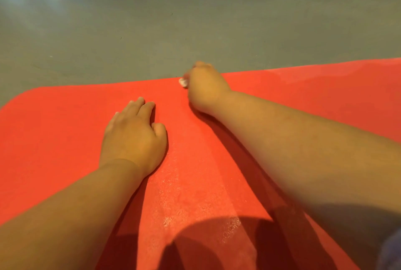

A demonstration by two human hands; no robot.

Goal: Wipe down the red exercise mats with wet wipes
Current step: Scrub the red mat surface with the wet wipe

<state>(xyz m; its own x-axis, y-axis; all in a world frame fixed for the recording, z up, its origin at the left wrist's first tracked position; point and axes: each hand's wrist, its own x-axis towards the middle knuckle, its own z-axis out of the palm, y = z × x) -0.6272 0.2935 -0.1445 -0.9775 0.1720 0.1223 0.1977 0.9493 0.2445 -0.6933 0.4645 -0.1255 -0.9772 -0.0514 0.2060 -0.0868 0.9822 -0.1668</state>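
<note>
One flat red foam exercise mat (65, 139) fills the lower frame on a grey smooth floor (130, 20). Right hand (205, 84), at the mat's far edge near frame centre, is closed around a small white crumpled wet wipe (183, 82). Left hand (133, 137) rests palm-down on the mat, fingers loosely together, holding nothing

Matt red foam-like mat (65, 131) with fine grainy texture, damp sheen beside the left fingers (138, 107), smooth grey floor (152, 20) beyond
</note>
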